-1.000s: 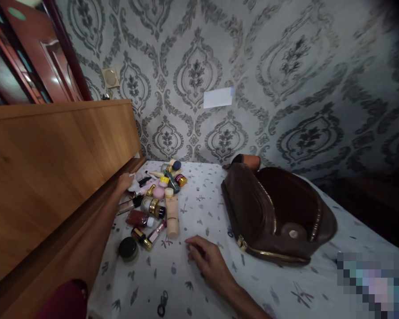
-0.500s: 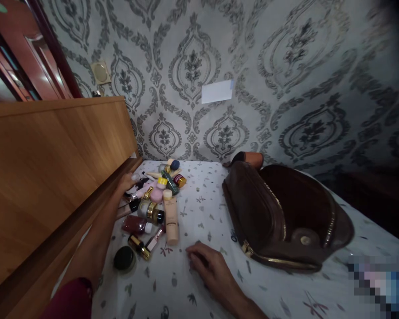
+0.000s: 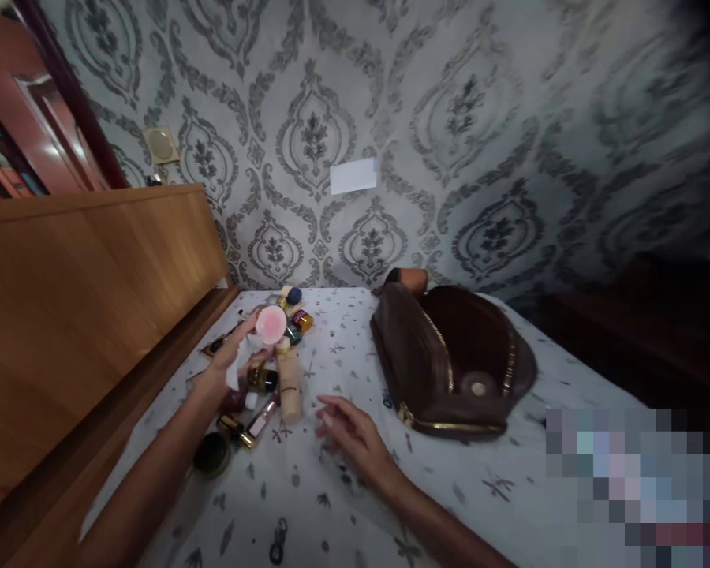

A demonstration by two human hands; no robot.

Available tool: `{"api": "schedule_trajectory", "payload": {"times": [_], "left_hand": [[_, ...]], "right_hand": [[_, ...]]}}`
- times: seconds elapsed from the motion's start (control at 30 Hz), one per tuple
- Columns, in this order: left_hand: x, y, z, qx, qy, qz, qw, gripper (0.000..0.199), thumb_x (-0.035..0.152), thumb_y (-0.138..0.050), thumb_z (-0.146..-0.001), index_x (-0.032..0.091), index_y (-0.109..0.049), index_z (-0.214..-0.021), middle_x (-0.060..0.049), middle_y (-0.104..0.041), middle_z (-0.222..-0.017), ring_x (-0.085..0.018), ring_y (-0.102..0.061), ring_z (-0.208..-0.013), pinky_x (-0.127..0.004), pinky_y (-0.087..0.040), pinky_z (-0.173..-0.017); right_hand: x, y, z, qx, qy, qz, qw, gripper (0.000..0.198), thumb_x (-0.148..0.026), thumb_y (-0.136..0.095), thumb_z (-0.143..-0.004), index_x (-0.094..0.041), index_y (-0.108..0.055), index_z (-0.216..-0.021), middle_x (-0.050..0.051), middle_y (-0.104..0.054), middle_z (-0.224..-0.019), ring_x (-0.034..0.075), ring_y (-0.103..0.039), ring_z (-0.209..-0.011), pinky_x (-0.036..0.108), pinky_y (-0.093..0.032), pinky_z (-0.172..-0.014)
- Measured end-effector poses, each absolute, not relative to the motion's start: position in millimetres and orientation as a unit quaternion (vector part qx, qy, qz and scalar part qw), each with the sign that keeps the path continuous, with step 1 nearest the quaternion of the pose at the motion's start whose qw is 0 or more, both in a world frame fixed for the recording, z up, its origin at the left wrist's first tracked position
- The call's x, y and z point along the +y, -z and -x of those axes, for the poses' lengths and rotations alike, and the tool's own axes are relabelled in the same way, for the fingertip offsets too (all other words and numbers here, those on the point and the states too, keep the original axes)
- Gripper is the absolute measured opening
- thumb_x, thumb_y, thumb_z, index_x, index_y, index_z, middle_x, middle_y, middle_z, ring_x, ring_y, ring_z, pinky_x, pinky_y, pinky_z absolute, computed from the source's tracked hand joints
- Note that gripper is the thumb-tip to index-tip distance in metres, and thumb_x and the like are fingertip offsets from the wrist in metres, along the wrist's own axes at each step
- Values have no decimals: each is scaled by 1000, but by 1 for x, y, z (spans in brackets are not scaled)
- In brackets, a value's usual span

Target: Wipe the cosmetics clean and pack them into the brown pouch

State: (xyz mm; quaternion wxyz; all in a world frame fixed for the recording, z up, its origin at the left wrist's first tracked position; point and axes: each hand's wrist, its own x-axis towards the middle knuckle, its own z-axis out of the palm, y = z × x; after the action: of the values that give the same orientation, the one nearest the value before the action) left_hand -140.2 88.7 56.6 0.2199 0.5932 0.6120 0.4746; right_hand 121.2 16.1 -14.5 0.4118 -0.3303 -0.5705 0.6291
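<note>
My left hand point(image 3: 233, 355) is closed around a round item with a pink face point(image 3: 270, 324), perhaps a jar or compact, lifted over the pile of cosmetics. Something white point(image 3: 233, 375) shows against that hand, too blurred to name. My right hand point(image 3: 352, 434) hovers over the patterned sheet with fingers apart and nothing in it. Between the hands lie a beige tube point(image 3: 289, 390), a lip gloss point(image 3: 263, 416), a gold and black tube point(image 3: 237, 431) and a dark-lidded round jar point(image 3: 211, 454). A black-capped jar point(image 3: 263, 379) sits by my left fingers.
A brown leather bag point(image 3: 420, 363) with gold zips stands open on the right, an orange-brown item point(image 3: 411, 279) behind it. Farther back in the pile lies an amber bottle point(image 3: 302, 319). A wooden panel point(image 3: 95, 276) borders the left; the patterned wall point(image 3: 308, 229) closes the back.
My left hand has risen out of the pile, bringing up the pink round item. My right hand's fingers have spread. The whole view has turned slightly, shifting the bag leftward.
</note>
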Motion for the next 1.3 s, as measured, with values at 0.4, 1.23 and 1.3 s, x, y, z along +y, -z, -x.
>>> {"api": "schedule_trajectory", "payload": {"times": [0.4, 1.23, 1.3], "left_hand": [[13, -20, 21, 491, -361, -783, 127, 36, 42, -60, -88, 21, -64, -116, -9, -67, -109, -25, -63, -103, -39, -50, -91], [9, 7, 3, 395, -351, -849, -22, 41, 35, -45, -95, 26, -49, -135, -14, -56, -123, -31, -57, -114, -47, -48, -96], [9, 6, 1, 410, -358, -839, -10, 37, 35, -44, -95, 23, -52, -129, -13, -58, -118, -29, -58, -111, -44, -48, -95]], "right_hand": [[8, 9, -135, -209, -805, 251, 495, 35, -48, -75, -77, -25, -64, -101, 0, -67, -94, 12, -57, -73, 27, -53, -66], [4, 23, -133, -214, -815, 260, 471, 22, -41, -69, -84, -23, -58, -89, -6, -61, -75, 12, -58, -71, 21, -44, -64], [3, 22, -134, -234, -809, 261, 473, 29, -45, -73, -79, -23, -59, -91, -5, -61, -74, 12, -57, -70, 22, -44, -62]]}}
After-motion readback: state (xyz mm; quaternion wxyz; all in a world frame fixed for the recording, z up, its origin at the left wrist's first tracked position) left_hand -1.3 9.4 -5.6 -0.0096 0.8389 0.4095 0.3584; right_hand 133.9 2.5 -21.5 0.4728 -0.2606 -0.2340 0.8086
